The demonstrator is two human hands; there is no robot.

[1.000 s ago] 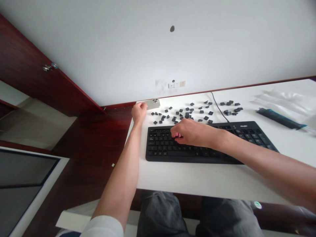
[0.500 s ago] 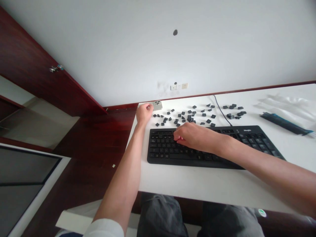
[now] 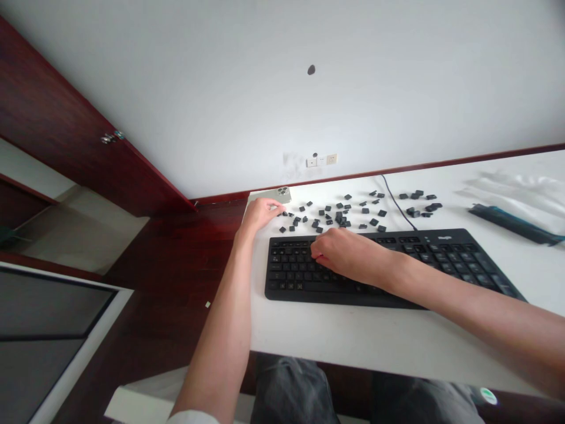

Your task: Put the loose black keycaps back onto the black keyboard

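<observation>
A black keyboard lies on the white table, and loose black keycaps are scattered behind it. My left hand reaches past the keyboard's left end to the leftmost keycaps. Its thumb and fingertips close around one keycap there, mostly covered by the fingers. Over the keyboard's upper middle rests my right hand, its fingers curled down against the keys. Those fingertips are hidden, so I cannot make out what is in them. Just behind my left hand lies a phone with its camera side up.
A cable runs from the keyboard to the wall. At the right lie clear plastic wrapping and a dark strip-shaped packet. The white table ends at the left near my left forearm. A dark red door stands beyond.
My left hand has moved from the phone's edge toward the nearby keycaps, its fingers stretching out to one of them. The right hand stays at the same spot on the keyboard. The view shifts slightly.
</observation>
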